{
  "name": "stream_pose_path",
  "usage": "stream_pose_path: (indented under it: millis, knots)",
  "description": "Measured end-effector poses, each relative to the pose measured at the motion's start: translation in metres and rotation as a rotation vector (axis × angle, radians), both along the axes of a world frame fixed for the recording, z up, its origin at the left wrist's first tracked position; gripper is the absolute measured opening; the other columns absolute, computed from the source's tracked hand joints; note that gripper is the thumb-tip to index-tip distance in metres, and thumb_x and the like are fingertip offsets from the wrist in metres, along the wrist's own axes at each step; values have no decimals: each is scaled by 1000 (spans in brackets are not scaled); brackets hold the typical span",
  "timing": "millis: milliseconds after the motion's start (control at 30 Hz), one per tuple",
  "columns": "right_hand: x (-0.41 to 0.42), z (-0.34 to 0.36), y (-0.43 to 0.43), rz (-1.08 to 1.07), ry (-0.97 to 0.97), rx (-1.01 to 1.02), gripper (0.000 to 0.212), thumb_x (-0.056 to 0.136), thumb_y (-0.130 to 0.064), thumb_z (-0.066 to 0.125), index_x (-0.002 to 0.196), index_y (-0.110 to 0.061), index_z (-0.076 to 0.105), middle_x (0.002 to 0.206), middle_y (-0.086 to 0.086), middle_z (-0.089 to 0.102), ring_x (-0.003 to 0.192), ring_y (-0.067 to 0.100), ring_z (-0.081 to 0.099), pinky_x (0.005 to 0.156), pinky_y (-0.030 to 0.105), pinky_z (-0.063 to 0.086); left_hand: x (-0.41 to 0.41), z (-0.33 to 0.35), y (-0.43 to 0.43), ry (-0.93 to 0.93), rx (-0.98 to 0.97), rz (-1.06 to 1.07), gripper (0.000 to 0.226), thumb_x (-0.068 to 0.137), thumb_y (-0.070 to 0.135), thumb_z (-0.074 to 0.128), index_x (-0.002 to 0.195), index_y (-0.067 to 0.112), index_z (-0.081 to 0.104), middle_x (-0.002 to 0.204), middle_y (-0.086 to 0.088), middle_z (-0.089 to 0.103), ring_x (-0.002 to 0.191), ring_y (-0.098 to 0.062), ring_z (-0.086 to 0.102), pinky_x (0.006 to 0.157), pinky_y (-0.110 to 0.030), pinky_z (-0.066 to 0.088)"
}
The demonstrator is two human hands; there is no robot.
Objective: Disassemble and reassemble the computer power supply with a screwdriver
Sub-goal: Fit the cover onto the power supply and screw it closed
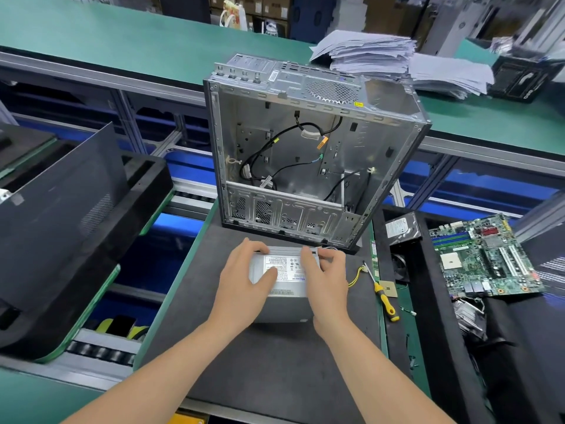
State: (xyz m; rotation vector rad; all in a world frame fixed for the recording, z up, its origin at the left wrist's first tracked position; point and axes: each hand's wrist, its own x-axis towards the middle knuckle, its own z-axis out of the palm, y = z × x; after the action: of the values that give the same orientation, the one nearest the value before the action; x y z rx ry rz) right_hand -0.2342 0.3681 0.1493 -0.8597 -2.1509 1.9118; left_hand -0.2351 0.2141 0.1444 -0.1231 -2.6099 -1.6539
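Observation:
A grey power supply (286,296) with a white label lies on the dark mat (275,362) in front of an open computer case (305,148). My left hand (244,280) grips its left side, thumb over the label and fingers curled over the far edge. My right hand (324,276) grips its right side, fingers bent over the far top corner. A yellow-and-black screwdriver (383,296) lies on the mat's right edge, apart from both hands. Yellow wires (356,278) run out from the supply's right side.
The case stands open with loose black cables inside. A motherboard (483,258), a hard drive (400,228) and a heatsink (469,313) lie in a black tray at right. A black side panel (61,203) leans at left. Stacked papers (382,56) sit behind on the green bench.

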Motion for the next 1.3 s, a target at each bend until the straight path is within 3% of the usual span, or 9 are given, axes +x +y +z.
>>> stream_pose_path:
  millis: [133,300,500,633,767,867,1033,1167,1300]
  knots:
    - [-16,8,3,-28,-112,-44,26,91,-41,70,104,-29,51,102,-6,61,93,13,59,72,32,44,-5,6,-3,-34,-41,-22,34,86,20,70,109,39,52,117,21,56,113,5,50,84,-8,36]
    - [-22,11,6,51,-202,-96,23,90,-31,66,110,-25,56,113,1,64,110,24,63,101,47,52,-13,15,2,-146,-75,-100,31,86,29,70,109,40,52,122,14,44,101,9,51,76,-20,41]
    - [-30,19,4,81,-252,-96,19,86,-31,59,101,-21,53,101,2,62,95,25,60,82,39,47,-12,16,6,-163,-139,-84,30,87,34,66,108,45,49,123,12,41,91,-10,61,77,-32,50]
    - [-35,21,1,64,-251,-69,18,89,-33,54,101,-20,51,98,-1,57,89,22,53,76,36,42,-13,13,7,-132,-33,-26,49,83,30,75,116,49,45,125,17,46,105,8,51,81,-30,42]
    - [-28,15,5,87,-184,-72,10,94,-28,56,99,-20,53,93,-2,56,84,18,52,72,36,43,-14,5,6,-194,45,91,63,83,37,82,132,36,43,132,14,53,119,-12,52,90,-34,41]
    - [-18,13,14,134,-164,-173,16,97,-24,64,113,-23,61,112,1,68,103,22,68,91,46,56,-15,0,6,-214,46,127,65,83,45,80,134,34,42,130,11,55,117,-16,54,91,-36,44]
    - [-2,-2,16,175,-34,-61,24,100,-39,65,121,-29,64,119,-3,69,115,21,66,105,50,53,-12,-5,7,-187,69,188,57,82,49,81,125,34,47,119,13,60,107,-9,59,90,-35,48]
    - [-5,-5,2,-2,83,-107,5,94,-24,70,98,-25,73,95,-4,74,97,22,69,89,41,53,-10,-5,15,-124,126,287,41,79,45,84,105,33,55,102,14,66,93,0,62,72,-19,46]
    - [-7,-7,-2,-85,152,-184,17,95,-28,63,86,-19,74,83,-3,71,83,17,63,77,38,47,-12,-5,24,-79,217,385,27,81,32,82,94,31,59,87,11,69,82,5,62,61,-7,44]
